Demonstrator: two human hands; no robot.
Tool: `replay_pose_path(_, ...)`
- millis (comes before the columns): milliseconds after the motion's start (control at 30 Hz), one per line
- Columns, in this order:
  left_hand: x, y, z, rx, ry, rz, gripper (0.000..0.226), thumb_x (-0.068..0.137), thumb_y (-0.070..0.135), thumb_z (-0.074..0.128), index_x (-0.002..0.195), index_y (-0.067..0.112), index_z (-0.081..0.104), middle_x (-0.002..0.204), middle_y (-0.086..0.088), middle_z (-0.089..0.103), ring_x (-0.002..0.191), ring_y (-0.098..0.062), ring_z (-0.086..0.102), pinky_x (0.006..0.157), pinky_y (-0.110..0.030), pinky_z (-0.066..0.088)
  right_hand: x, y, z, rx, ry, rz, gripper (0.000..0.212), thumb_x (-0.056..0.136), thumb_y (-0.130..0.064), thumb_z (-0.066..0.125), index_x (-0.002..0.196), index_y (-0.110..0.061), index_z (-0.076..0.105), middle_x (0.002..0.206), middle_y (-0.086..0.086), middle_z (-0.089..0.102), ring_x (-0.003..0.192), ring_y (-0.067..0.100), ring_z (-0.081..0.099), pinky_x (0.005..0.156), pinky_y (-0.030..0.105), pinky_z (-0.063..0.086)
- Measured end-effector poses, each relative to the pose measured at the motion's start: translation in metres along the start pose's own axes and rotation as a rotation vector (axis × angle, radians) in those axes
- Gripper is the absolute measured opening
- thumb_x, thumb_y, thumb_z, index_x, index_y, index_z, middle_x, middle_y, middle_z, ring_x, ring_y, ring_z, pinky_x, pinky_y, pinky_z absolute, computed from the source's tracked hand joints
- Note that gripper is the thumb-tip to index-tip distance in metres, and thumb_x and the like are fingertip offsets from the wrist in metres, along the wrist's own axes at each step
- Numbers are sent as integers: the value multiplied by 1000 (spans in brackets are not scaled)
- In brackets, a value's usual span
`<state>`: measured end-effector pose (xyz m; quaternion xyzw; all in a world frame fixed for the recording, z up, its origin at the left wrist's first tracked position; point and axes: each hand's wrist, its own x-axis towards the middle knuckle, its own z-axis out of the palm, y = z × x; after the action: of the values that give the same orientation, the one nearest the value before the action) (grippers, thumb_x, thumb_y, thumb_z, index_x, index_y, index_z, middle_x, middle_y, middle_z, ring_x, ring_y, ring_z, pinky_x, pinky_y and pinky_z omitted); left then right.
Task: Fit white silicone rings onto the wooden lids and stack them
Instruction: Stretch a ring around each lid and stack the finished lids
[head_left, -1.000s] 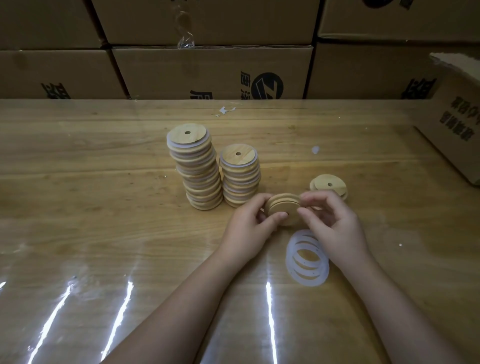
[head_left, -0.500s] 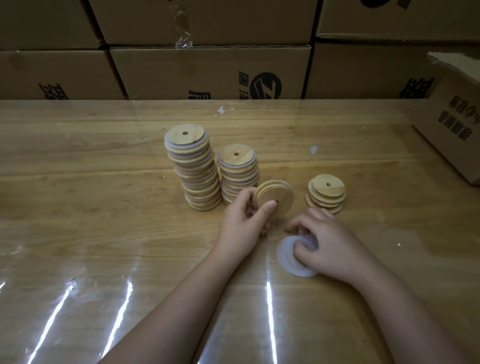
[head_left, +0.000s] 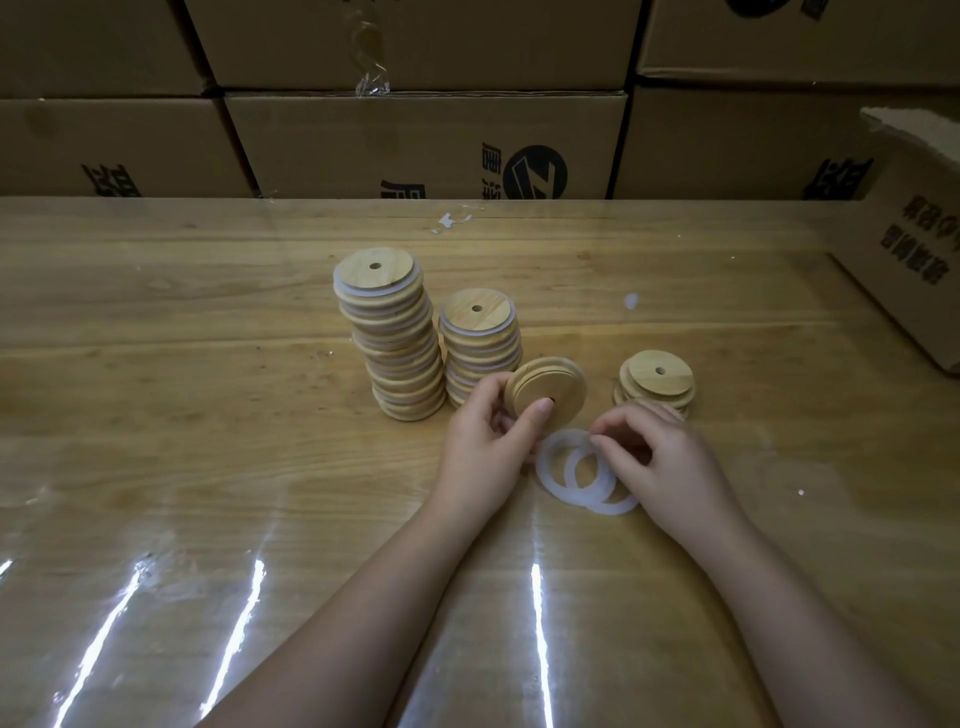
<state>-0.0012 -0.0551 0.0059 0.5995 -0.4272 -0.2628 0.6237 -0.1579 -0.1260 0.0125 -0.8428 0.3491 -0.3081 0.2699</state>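
Note:
My left hand (head_left: 485, 441) holds a bare wooden lid (head_left: 545, 387) tilted up on edge, thumb near its centre hole. Just right of it, my right hand (head_left: 660, 457) pinches the top edge of a white silicone ring (head_left: 550, 470) that overlaps a second white ring (head_left: 621, 504) on the table. Two stacks of ringed lids stand behind: a tall leaning stack (head_left: 395, 332) and a shorter stack (head_left: 480, 338). A low pile of bare lids (head_left: 657, 376) sits behind my right hand.
Cardboard boxes (head_left: 426, 140) line the far edge of the glossy wooden table (head_left: 208, 415). Another open box (head_left: 919, 228) sits at the right edge. Small white scraps (head_left: 452, 221) lie near the back.
My right hand lifted off the flat pile of rings and now pinches one, spreading the two rings apart. My left hand keeps the lid tilted in about the same place.

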Motion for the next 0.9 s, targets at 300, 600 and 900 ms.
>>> replay_pose_path(300, 0, 2, 0, 89, 64, 58, 28, 84, 8, 67, 95, 32, 58, 60, 7, 50, 57, -19, 46, 55, -40, 44, -5, -6, -4, 255, -83, -22, 13, 77, -8, 60, 73, -20, 55, 90, -9, 63, 95, 14, 56, 81, 29, 45)
replay_pose_path(600, 0, 1, 0, 164, 66, 79, 34, 83, 8, 68, 99, 35, 58, 66, 12, 52, 56, -7, 45, 56, -21, 41, -6, -4, 0, 226, -201, 49, 22, 81, -3, 59, 75, -24, 53, 88, -5, 64, 84, 11, 58, 75, 37, 49)
replay_pose_path(900, -2, -1, 0, 132, 20, 68, 35, 82, 11, 69, 90, 38, 50, 81, 20, 61, 54, -9, 48, 54, -31, 45, -2, -12, -2, 413, 83, 10, 16, 81, 4, 65, 79, -12, 64, 78, -2, 62, 75, 12, 57, 69, 20, 46)
